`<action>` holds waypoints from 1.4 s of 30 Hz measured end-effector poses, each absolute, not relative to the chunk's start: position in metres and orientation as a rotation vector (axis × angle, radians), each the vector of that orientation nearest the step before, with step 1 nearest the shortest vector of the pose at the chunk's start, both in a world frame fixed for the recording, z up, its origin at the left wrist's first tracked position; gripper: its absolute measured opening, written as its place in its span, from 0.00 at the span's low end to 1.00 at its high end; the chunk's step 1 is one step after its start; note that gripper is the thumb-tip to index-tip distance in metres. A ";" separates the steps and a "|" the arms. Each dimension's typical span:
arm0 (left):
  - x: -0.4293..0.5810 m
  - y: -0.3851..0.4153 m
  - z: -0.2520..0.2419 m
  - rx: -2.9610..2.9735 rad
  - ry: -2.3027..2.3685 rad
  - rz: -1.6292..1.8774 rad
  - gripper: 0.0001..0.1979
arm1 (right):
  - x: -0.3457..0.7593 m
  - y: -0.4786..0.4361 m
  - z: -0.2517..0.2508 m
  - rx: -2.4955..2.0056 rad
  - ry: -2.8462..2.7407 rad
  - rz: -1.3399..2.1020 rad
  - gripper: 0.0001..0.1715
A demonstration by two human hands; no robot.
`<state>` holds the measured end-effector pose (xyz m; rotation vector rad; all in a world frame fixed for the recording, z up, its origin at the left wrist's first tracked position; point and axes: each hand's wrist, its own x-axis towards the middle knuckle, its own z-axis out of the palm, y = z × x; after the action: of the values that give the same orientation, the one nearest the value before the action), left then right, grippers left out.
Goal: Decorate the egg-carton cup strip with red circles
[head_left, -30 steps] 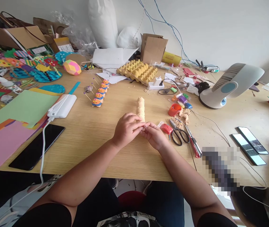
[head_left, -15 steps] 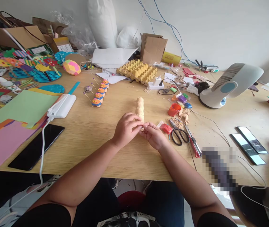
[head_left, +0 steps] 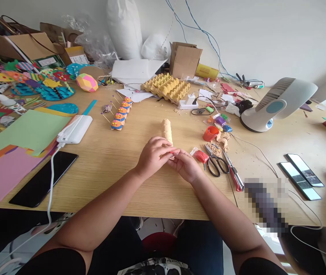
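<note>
A pale, bumpy egg-carton strip (head_left: 166, 130) points away from me, its near end between my hands. My left hand (head_left: 153, 156) curls over that end from the left, thumb and fingers closed together. From the right, my right hand (head_left: 186, 165) closes on the same end with bent fingers. A small red bit, like modelling clay, shows between the fingertips of both hands; the fingers partly hide it. Just right of my right hand lies an opened packet of red clay (head_left: 201, 156), with black-handled scissors (head_left: 214, 164) beside it.
A painted egg-carton caterpillar (head_left: 121, 114) with pins stands left of the strip. Further right are a red cup (head_left: 211, 133), a box cutter (head_left: 235, 173) and a white fan (head_left: 277, 105). A power bank (head_left: 75, 129) and black phone (head_left: 44, 178) lie left. Egg trays (head_left: 165, 86) sit behind.
The strip's far end has swung slightly left and turned, so its bumps show less. More of the red bit shows between my fingertips. Both hands have barely moved.
</note>
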<state>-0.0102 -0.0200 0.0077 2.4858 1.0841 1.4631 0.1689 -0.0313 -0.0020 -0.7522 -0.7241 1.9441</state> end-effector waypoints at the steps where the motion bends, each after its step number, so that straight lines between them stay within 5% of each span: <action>1: -0.010 -0.020 0.008 2.481 1.087 1.461 0.10 | 0.169 -0.032 -0.002 -0.752 -0.721 1.941 0.13; 14: -0.013 -0.021 0.011 2.355 1.134 1.540 0.04 | 0.170 -0.028 0.002 -0.769 -0.588 1.934 0.07; 24: -0.015 -0.022 0.011 2.611 1.101 1.473 0.04 | 0.167 -0.033 0.000 -0.756 -0.705 1.942 0.18; 33: -0.017 -0.021 0.013 2.558 1.158 1.423 0.09 | 0.171 -0.031 -0.002 -0.775 -0.744 1.887 0.14; 42: -0.014 -0.020 0.015 2.374 1.081 1.466 0.04 | 0.170 -0.030 -0.004 -0.784 -0.741 1.888 0.14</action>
<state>-0.0140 -0.0202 0.0151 2.3743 1.0811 1.4661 0.1697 -0.0296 -0.0038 -0.7842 -0.7405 1.8879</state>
